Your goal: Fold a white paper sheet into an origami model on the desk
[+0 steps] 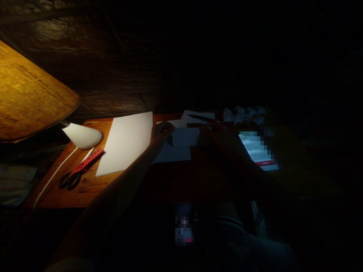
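In the dim middle of the table, a small white piece of paper [185, 136] stretches between my two hands. My left hand [161, 133] pinches its left end with curled fingers. At the right end is my right hand [211, 131], its fingers bent around the edge in deep shadow. Under and in front of this piece lies another pale sheet [176, 155]. Behind my right hand, a dark, slim pointed object [198, 118], perhaps a knife, rests across a white rounded-corner item [208, 115].
A lamp with a yellow shade [34, 94] and white base [83, 136] stands left. Near it lie black-handled scissors [70, 180] with a red sheath [87, 162] and large white sheets [127, 143]. Crumpled paper [244, 114] and a lit screen [255, 149] are right.
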`<state>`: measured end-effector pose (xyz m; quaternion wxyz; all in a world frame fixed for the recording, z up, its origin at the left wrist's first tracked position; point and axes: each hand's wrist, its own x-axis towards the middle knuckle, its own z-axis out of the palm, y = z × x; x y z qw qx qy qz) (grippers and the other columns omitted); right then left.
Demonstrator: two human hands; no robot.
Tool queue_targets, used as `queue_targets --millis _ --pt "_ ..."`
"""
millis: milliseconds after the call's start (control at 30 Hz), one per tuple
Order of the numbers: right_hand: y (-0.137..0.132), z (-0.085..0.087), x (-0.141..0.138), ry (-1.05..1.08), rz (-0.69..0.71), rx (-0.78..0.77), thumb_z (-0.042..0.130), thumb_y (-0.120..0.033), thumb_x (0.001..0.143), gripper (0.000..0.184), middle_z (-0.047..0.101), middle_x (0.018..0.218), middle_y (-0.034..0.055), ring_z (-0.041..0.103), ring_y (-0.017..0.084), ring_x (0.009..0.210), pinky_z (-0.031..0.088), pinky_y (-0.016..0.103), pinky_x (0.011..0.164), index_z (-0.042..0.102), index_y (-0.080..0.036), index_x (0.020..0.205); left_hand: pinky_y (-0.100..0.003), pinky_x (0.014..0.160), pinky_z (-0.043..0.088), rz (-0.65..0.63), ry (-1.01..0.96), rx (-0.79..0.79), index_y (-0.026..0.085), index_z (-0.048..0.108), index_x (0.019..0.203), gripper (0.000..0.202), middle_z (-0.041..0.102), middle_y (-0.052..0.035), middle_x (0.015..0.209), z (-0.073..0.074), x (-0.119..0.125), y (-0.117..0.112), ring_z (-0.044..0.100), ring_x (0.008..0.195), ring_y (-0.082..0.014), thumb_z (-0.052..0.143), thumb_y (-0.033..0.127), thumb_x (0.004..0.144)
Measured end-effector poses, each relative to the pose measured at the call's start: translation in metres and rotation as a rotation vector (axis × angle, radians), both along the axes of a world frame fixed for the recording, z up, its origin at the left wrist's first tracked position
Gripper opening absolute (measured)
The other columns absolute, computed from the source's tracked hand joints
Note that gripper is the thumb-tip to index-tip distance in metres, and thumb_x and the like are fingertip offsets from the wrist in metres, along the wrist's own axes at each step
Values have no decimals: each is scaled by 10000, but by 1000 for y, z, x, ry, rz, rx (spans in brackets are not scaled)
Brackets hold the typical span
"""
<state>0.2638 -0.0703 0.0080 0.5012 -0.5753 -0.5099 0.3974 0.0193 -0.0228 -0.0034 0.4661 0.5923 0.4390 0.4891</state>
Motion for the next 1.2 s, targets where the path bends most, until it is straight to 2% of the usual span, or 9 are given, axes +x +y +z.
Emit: queue_targets --millis 100,200,400,567,700,800,933,1200 --pt "2 -2 2 -4 -35 -9 772 -406 785 224 722 808 39 652 207 807 509 325 724 720 -195 731 -230 332 370 49 -65 -36 206 652 723 190 507 65 462 0 1 0 477 336 -105 750 368 736" --pt "6 -6 4 -16 -65 20 747 -352 800 192 690 774 25 630 196 792 484 316 721 689 -197 703 -221 327 369 61 -91 -32 208 654 727 174 501 66 457 0 0 1 474 335 -99 738 358 756" --pt "10 -13 6 20 -53 53 743 -393 776 216 674 753 5 610 178 771 462 305 722 691 -196 706 -202 414 448 74 -74 15 199 664 709 97 552 44 547 -2 -1 4 536 458 -90 711 282 729" --pt "9 -15 6 36 -61 45 738 -401 786 217 693 785 12 625 182 801 471 302 726 682 -198 735 -231 339 406 75 -89 -22 202 646 731 140 533 53 485 -1 0 2 499 356 -111 705 326 758" --pt "8 -13 7 21 -81 36 731 -394 801 219 682 771 7 622 178 789 459 297 711 660 -204 719 -230 332 361 82 -98 -20 207 637 746 153 503 64 453 -5 0 4 472 328 -111 704 342 767" --pt "7 -8 6 -22 -102 26 736 -368 803 208 675 755 7 619 180 780 450 293 692 662 -206 695 -224 409 420 90 -127 -47 212 628 742 138 549 51 545 -11 0 9 533 432 -107 711 322 731" --pt "6 -3 3 -25 -128 12 734 -322 802 167 680 760 17 616 182 782 459 300 712 685 -203 696 -221 540 454 77 -102 11 206 613 712 103 584 19 681 -15 -1 14 574 612 -108 694 269 703" --pt "6 -10 5 26 -130 29 748 -414 767 220 672 772 14 610 183 776 452 309 706 692 -207 716 -239 480 396 20 -62 -15 215 619 692 102 528 14 593 -14 -1 12 514 544 -126 666 283 751"
